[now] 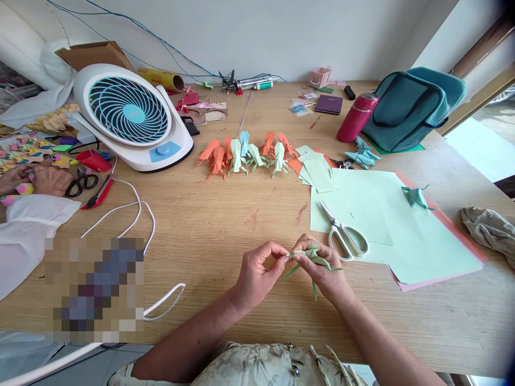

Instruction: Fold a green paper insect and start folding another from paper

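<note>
My right hand [326,271] is closed around a pale green folded paper figure [311,258] with thin pointed legs, some hanging down below the fingers. With thumb and index finger pressed together, my left hand [263,271] pinches the figure's left tip. White-handled scissors [348,240] lie just beyond my right hand, on large light green paper sheets [434,246]. Farther back stands a row of similar folded figures: orange ones [217,161], green ones [279,158] and a blue one [244,143].
At the left are a white fan [132,115], black-handled scissors [82,182], a red cutter [97,194] and another person's hands [50,179]. A white cable [151,214] loops across the table. Small green paper pieces [319,171], a red bottle [356,119] and a teal bag [406,115] stand right.
</note>
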Demonstrator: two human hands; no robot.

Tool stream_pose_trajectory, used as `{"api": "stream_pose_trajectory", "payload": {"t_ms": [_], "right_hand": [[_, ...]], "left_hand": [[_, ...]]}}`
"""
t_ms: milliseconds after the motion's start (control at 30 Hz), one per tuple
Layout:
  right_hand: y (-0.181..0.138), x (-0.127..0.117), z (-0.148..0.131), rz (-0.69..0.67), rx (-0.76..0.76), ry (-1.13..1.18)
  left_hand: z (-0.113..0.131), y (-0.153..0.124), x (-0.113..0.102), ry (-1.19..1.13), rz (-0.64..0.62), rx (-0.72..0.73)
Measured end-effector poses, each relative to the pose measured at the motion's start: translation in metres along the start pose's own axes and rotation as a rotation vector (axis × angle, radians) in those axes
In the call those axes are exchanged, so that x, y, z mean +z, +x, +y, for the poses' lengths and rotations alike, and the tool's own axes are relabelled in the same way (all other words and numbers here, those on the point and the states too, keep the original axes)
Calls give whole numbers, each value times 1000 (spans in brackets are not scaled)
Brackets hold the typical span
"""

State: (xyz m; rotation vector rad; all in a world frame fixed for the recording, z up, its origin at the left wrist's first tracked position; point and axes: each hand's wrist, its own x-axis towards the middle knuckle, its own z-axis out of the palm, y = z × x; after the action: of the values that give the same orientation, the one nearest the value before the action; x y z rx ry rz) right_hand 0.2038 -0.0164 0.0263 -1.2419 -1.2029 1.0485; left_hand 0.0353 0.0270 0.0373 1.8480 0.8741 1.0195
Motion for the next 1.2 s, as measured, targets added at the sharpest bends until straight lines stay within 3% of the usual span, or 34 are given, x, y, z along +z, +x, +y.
{"api": "stream_pose_trajectory", "payload": {"t_ms": [100,367,633,800,1200], "right_hand": [[1,2,-1,24,27,15],[-1,5,6,-25,180,240],[-1,1,8,-109,191,297],[-1,-1,12,-155,130,304],[0,2,-1,-150,-43,73]], "left_hand": [[-3,-1,0,14,-10,4],[-17,4,-8,132,-7,401],[-22,9,-16,248,-63,583],[-21,10,-18,212,-23,590],[-22,11,-21,309,18,637]]}}
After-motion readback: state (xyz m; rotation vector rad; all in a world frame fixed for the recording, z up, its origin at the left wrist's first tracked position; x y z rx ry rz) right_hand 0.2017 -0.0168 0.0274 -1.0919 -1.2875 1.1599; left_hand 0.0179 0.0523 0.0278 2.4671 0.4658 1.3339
